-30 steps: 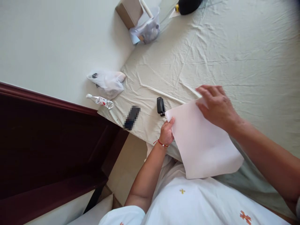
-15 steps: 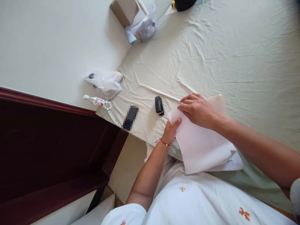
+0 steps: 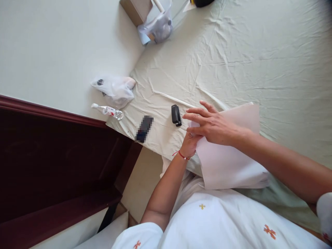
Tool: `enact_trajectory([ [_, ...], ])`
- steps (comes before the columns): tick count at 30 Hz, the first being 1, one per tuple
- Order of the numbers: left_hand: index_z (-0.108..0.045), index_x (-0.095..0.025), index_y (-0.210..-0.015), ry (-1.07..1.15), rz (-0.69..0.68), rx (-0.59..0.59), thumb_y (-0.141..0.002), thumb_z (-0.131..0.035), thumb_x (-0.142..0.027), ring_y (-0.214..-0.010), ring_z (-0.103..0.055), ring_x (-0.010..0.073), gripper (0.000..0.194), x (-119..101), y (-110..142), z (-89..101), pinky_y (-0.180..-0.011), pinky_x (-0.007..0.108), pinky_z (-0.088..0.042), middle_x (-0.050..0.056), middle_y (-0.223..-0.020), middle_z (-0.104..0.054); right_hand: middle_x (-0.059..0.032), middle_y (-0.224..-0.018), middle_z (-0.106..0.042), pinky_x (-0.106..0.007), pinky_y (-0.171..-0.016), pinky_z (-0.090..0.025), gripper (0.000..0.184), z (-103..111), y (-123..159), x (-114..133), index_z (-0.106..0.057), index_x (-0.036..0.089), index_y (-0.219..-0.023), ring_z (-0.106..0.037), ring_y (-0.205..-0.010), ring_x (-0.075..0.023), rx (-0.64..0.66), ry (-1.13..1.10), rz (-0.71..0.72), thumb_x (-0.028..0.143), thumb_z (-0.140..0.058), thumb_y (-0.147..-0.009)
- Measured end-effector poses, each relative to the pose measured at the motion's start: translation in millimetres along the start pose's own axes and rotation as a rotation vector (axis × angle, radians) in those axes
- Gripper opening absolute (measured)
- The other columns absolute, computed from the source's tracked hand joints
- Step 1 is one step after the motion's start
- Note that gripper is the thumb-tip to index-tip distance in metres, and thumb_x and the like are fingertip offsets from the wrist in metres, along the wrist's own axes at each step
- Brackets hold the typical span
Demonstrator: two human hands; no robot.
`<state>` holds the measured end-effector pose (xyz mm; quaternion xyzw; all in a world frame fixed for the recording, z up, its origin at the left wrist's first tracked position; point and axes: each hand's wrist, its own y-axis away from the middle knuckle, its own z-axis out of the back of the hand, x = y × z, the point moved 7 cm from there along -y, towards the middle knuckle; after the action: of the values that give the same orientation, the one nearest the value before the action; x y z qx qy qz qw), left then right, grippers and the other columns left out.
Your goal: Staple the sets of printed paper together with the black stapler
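Sheets of white paper point(image 3: 228, 162) lie in front of me at the near edge of the bed. My left hand point(image 3: 190, 142), with a red string bracelet at the wrist, grips their left corner; its fingers are partly hidden beneath the paper and behind my other hand. Over the same corner is my right hand point(image 3: 207, 122), palm down, its fingers spread and holding nothing. A black stapler point(image 3: 176, 115) rests on the sheet just left of my right fingertips, touched by neither hand.
A blurred-out dark phone-like object point(image 3: 144, 129) lies left of the stapler. Farther left are a clear plastic bottle point(image 3: 107, 111) and a white plastic bag point(image 3: 115, 90). Against the wall stand a cardboard box point(image 3: 137, 12) and another filled bag point(image 3: 160, 27). A dark red wooden panel point(image 3: 64, 155) borders the left.
My right hand has moved slightly left and its fingers have spread apart, now covering my left thumb. The sheets lie flatter and more evenly together. The stapler has stayed where it was.
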<state>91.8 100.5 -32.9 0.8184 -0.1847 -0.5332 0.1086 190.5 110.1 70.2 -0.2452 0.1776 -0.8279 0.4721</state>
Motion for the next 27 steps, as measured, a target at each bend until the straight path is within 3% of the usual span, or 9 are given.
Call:
enact_trajectory([
  [6, -0.063, -0.016, -0.073, -0.128, 0.032, -0.012, -0.055, -0.083, -0.035, -0.055, -0.053, 0.0134, 0.032, 4.9, -2.7, 7.2, -0.057, 0.030, -0.040, 0.000, -0.062, -0.060, -0.0115, -0.142, -0.068, -0.059, -0.124, -0.028, 0.040, 7.6, -2.3, -11.8, -0.073, 0.023, -0.128, -0.053, -0.139, -0.0303, -0.096, 0.008, -0.200, 0.011, -0.057, -0.094],
  [9, -0.064, -0.017, -0.076, -0.139, 0.042, -0.012, -0.055, -0.082, -0.038, -0.056, -0.055, 0.0149, 0.035, 3.9, -2.7, 6.2, -0.057, 0.030, -0.041, 0.001, -0.063, -0.061, -0.0078, -0.108, -0.079, -0.063, -0.124, -0.023, 0.028, 9.1, -2.5, -15.7, -0.077, 0.023, -0.109, -0.058, -0.131, -0.0311, -0.060, 0.054, -0.256, 0.011, -0.057, -0.093],
  [11, -0.064, -0.018, -0.078, -0.131, 0.026, -0.015, -0.054, -0.087, -0.043, -0.059, -0.056, 0.0154, 0.042, 2.6, -2.6, 4.4, -0.060, 0.031, -0.043, 0.001, -0.065, -0.062, -0.0044, -0.088, -0.077, -0.063, -0.125, -0.020, 0.025, 6.8, -4.0, -13.0, -0.077, 0.024, -0.095, -0.060, -0.127, -0.0298, -0.006, 0.063, -0.213, 0.009, -0.057, -0.092],
  [14, -0.064, -0.018, -0.079, -0.127, -0.015, -0.013, -0.049, -0.095, -0.053, -0.062, -0.057, 0.0143, 0.055, 2.4, -3.0, 2.9, -0.063, 0.032, -0.045, 0.000, -0.068, -0.063, -0.0024, -0.081, -0.075, -0.061, -0.125, -0.021, 0.026, 4.3, -6.6, -8.8, -0.075, 0.024, -0.089, -0.061, -0.127, -0.0273, 0.015, 0.069, -0.153, 0.007, -0.055, -0.093],
  [16, -0.064, -0.017, -0.075, -0.146, -0.039, 0.000, -0.049, -0.095, -0.060, -0.061, -0.055, 0.0133, 0.059, 3.4, -3.8, 3.7, -0.062, 0.031, -0.045, 0.000, -0.067, -0.062, -0.0024, -0.082, -0.076, -0.061, -0.125, -0.022, 0.026, 1.8, -7.7, -9.1, -0.075, 0.024, -0.091, -0.062, -0.127, -0.0269, 0.023, 0.056, -0.149, 0.009, -0.054, -0.095],
  [19, -0.071, -0.017, -0.085, -0.171, -0.064, 0.027, -0.065, -0.090, -0.061, -0.065, -0.061, 0.0152, 0.052, 3.4, -4.6, 8.4, -0.063, 0.031, -0.048, 0.002, -0.074, -0.069, -0.0049, -0.098, -0.079, -0.062, -0.124, -0.024, 0.025, 3.8, -4.2, -19.1, -0.075, 0.025, -0.110, -0.061, -0.128, -0.0291, -0.027, 0.033, -0.245, 0.017, -0.055, -0.099],
  [22, -0.076, -0.020, -0.108, -0.159, -0.086, -0.008, -0.078, -0.083, -0.056, -0.082, -0.072, 0.0189, 0.047, -0.6, -4.8, 21.3, -0.076, 0.034, -0.057, 0.006, -0.096, -0.078, -0.0098, -0.135, -0.071, -0.067, -0.125, -0.021, 0.040, 14.6, 12.8, -37.0, -0.065, 0.028, -0.139, -0.049, -0.145, -0.0350, -0.177, 0.060, -0.420, 0.029, -0.060, -0.099],
  [24, -0.077, -0.020, -0.109, -0.167, -0.116, -0.083, -0.077, -0.085, -0.056, -0.091, -0.074, 0.0206, 0.049, -5.6, -4.7, 34.1, -0.084, 0.035, -0.060, 0.007, -0.105, -0.079, -0.0126, -0.153, -0.058, -0.068, -0.125, -0.020, 0.054, 20.1, 33.3, -49.8, -0.056, 0.028, -0.150, -0.040, -0.152, -0.0384, -0.263, 0.085, -0.558, 0.036, -0.063, -0.097],
  [27, -0.079, -0.018, -0.107, -0.181, -0.168, -0.187, -0.069, -0.089, -0.059, -0.104, -0.075, 0.0231, 0.056, -13.0, -4.8, 48.9, -0.095, 0.036, -0.060, 0.009, -0.114, -0.079, -0.0188, -0.159, -0.051, -0.065, -0.118, -0.038, 0.070, 19.5, 75.0, -68.7, -0.050, 0.021, -0.155, -0.046, -0.147, -0.0414, -0.317, 0.016, -0.824, 0.047, -0.067, -0.093],
])
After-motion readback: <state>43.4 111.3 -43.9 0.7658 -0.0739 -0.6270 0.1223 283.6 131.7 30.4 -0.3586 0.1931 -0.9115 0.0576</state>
